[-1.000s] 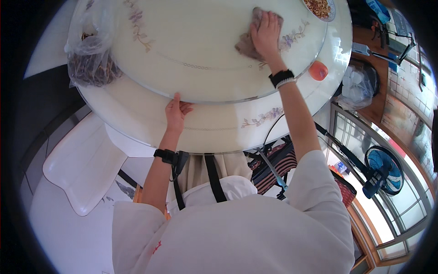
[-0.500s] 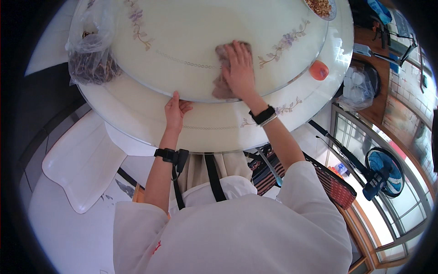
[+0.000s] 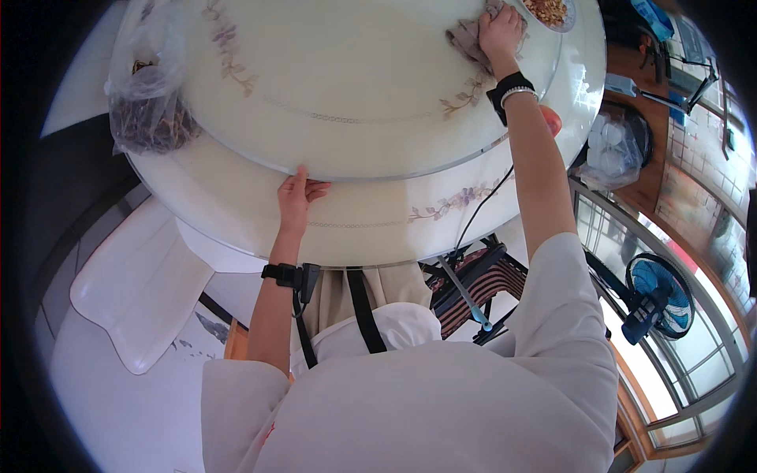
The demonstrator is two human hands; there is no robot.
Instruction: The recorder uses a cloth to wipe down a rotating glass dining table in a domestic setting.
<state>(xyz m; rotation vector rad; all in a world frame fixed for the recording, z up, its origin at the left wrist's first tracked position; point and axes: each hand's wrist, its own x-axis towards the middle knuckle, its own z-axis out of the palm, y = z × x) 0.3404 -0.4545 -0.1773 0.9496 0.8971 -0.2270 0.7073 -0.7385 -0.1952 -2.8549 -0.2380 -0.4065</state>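
My right hand (image 3: 501,35) presses a crumpled grey-brown cloth (image 3: 467,42) onto the round cream turntable (image 3: 347,71), near its far right side. The cloth bunches out left of my fingers. Just beyond that hand is a clear bowl (image 3: 571,25) of brown bits that look like nuts. My left hand (image 3: 295,201) grips the turntable's near edge, thumb on top and fingers curled at the rim. Beneath the turntable lies the larger round table (image 3: 355,238), floral-patterned like it.
A clear plastic bag (image 3: 154,118) of dark brown items sits at the table's left. Beside my right forearm, a small red object (image 3: 552,120) is partly hidden. A white chair (image 3: 138,288) stands left, a striped folding chair (image 3: 482,288) near right, and a blue fan (image 3: 661,298) farther right.
My right hand has slid the cloth away from me and to the right, up near the bowl, with the arm stretched out. My left hand stays at the turntable's edge.
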